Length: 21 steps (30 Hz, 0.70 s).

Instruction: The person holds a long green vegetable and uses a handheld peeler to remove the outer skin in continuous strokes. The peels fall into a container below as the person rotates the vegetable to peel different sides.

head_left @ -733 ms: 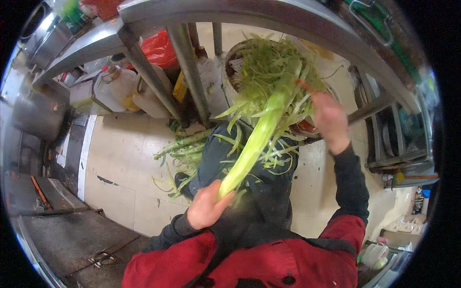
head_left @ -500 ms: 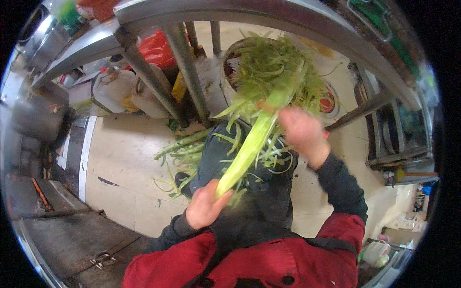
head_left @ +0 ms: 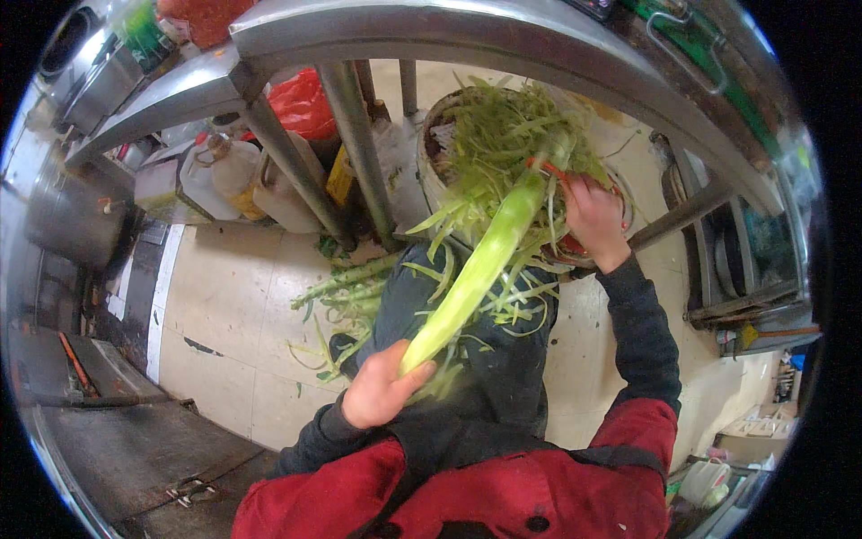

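Note:
My left hand (head_left: pixel 382 388) is wrapped round the near end of a long pale-green celtuce stem (head_left: pixel 476 278), which slants up and away over my lap. Toward the stem's far end, my right hand (head_left: pixel 595 220) grips a peeler with an orange-red part (head_left: pixel 549 169) resting against the stem; much of the tool is hidden by the fingers. Beneath and beyond that end, green peelings (head_left: pixel 489 126) heap over a round bin (head_left: pixel 429 180). More strips of peel (head_left: pixel 516 301) lie across my dark trousers.
Unpeeled stems (head_left: pixel 346 280) and scraps lie on the tiled floor (head_left: pixel 229 296) left of my leg. Metal table legs (head_left: pixel 355 144) stand close to the bin. Plastic jugs (head_left: pixel 229 175) and a red bag (head_left: pixel 301 103) are under the table at left. A metal rack (head_left: pixel 736 242) stands right.
My right hand has moved slightly outward and up along the stem toward its far end, and the orange-red peeler shows more clearly. My left hand keeps its hold at the near end.

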Each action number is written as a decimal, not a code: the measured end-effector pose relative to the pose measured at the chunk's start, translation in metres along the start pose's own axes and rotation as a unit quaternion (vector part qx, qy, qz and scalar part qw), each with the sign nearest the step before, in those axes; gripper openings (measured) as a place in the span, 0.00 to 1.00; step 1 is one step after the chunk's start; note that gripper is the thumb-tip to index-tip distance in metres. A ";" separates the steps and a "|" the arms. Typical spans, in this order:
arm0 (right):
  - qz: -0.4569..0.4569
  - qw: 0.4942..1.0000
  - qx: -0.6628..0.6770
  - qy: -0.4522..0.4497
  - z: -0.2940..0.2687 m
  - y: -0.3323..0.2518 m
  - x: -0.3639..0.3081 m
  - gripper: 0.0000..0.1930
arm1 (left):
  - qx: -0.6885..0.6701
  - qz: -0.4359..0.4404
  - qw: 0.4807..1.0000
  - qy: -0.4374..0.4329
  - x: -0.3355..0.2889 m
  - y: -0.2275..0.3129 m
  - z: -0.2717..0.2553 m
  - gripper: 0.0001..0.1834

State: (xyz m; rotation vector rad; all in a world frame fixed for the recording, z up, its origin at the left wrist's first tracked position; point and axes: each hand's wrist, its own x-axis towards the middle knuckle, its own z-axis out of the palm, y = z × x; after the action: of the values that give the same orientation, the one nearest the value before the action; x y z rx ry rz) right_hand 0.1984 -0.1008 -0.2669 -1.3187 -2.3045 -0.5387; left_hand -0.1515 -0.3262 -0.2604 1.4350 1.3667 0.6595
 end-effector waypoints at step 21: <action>0.069 0.997 -0.017 -0.014 -0.017 0.032 0.022 0.07 | -0.056 -0.023 0.998 -0.005 -0.008 0.003 0.000 0.15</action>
State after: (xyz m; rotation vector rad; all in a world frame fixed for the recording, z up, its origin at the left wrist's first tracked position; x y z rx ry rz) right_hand 0.2194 -0.0789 -0.2365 -1.4991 -2.2147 -0.5190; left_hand -0.1519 -0.3332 -0.2562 1.3126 1.3302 0.6884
